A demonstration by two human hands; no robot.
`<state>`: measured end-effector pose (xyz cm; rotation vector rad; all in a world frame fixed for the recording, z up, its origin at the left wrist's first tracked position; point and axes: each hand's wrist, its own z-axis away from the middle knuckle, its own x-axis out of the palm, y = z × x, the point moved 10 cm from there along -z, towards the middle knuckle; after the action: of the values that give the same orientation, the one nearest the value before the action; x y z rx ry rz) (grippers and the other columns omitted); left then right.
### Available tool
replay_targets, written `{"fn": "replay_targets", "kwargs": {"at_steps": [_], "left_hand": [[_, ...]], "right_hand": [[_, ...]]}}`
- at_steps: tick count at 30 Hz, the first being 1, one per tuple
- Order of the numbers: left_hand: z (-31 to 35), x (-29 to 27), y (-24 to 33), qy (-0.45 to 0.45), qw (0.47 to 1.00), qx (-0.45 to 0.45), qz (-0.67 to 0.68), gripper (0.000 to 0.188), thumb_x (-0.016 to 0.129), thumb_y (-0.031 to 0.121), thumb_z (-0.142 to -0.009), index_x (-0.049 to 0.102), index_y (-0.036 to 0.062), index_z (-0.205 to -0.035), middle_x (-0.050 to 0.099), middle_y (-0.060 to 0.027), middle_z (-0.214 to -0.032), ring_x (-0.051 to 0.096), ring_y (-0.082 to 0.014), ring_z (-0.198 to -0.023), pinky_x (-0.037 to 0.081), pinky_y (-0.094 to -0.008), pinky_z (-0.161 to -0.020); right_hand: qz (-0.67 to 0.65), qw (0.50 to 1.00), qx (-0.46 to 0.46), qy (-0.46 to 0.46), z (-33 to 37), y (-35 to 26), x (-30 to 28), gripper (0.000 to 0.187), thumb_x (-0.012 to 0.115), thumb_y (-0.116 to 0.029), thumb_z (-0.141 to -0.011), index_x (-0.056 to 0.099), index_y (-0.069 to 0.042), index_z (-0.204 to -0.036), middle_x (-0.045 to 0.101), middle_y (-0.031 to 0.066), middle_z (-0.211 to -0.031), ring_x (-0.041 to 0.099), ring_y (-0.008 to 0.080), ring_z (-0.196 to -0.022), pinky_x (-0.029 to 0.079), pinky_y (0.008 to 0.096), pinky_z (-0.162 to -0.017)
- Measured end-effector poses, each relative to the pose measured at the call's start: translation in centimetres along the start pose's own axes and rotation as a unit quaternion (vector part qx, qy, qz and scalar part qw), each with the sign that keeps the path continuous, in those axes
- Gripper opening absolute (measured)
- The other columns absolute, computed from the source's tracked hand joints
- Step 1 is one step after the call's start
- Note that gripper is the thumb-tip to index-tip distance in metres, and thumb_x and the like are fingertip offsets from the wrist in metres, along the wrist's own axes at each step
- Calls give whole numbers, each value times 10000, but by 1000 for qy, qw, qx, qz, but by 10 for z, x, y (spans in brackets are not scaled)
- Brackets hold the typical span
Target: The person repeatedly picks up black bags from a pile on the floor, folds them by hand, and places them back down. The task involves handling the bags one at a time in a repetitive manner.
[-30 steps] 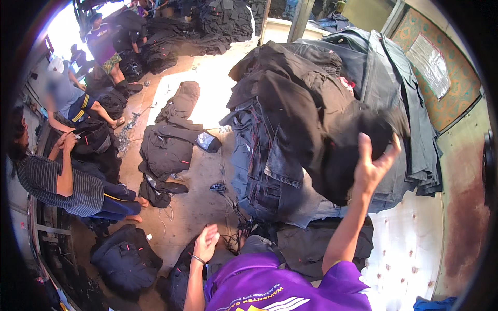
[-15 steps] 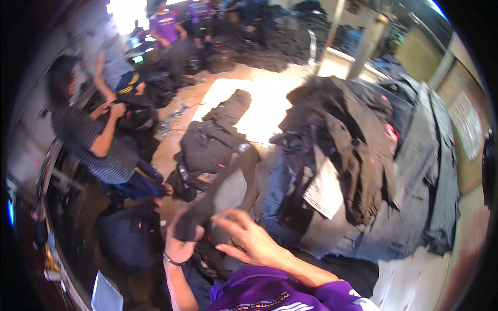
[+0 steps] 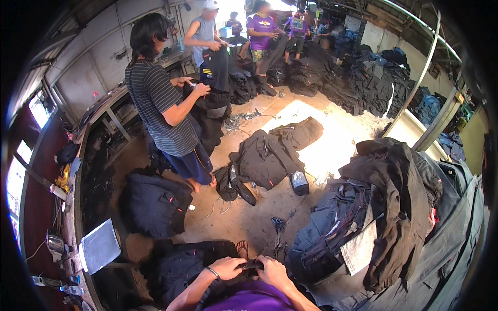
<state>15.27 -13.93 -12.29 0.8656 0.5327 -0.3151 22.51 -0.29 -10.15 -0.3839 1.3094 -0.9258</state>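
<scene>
Close in front of my body, at the bottom of the view, both hands grip a dark garment (image 3: 251,265). My left hand (image 3: 226,268), with a dark band at its wrist, closes on one side of it. On the other side my right hand (image 3: 273,271) is closed too, its thumb near the edge of the cloth. The rest of the garment is mostly hidden by my hands and purple shirt. Just left of my hands lies a pile of dark garments (image 3: 176,264).
A large heap of dark clothes (image 3: 399,202) rises at my right. More dark garments (image 3: 264,158) lie on the floor ahead. A person in a striped shirt (image 3: 161,103) stands at front left, handling dark cloth. A workbench (image 3: 78,207) runs along the left; other people stand farther back.
My view has swung left and up. My hands, previously apart around a long dark garment with a grey patch, are now closer to my body, both gripping dark cloth.
</scene>
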Motion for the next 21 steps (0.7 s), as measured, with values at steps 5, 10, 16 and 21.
{"fn": "replay_targets", "kwargs": {"at_steps": [5,10,16,21], "left_hand": [[45,-12,-56,144,963,-194,-119,520,699,294,-854,581,241,-1358,653,-89,-1311,613,-353,-1240,408,-650,-1064],[66,16,-153,26,949,-291,-116,576,714,234,-834,572,297,-1389,559,-83,-1466,512,-389,-1365,318,-738,-1102],[-33,-132,-138,35,988,-111,-103,353,615,152,-840,713,108,-1176,699,-163,-1228,656,-364,-1136,522,-447,-973],[-2,-327,10,373,918,39,-127,509,609,65,-805,700,203,-1286,618,-151,-1385,566,-383,-1283,457,-446,-1080]], "right_hand": [[8,998,-5,69,-17,0,-32,205,673,-102,-797,734,-129,-991,703,144,-1002,695,394,-953,568,500,-801],[53,994,31,94,-49,57,-51,282,675,-106,-774,774,-179,-1028,732,150,-1037,709,397,-938,582,496,-837],[179,973,112,-91,-136,80,-111,366,585,-113,-811,787,-184,-1108,765,159,-999,751,317,-929,604,450,-856],[241,952,57,182,-128,-39,-324,357,570,-85,-811,763,-157,-1103,732,229,-941,731,359,-961,573,432,-903]]}}
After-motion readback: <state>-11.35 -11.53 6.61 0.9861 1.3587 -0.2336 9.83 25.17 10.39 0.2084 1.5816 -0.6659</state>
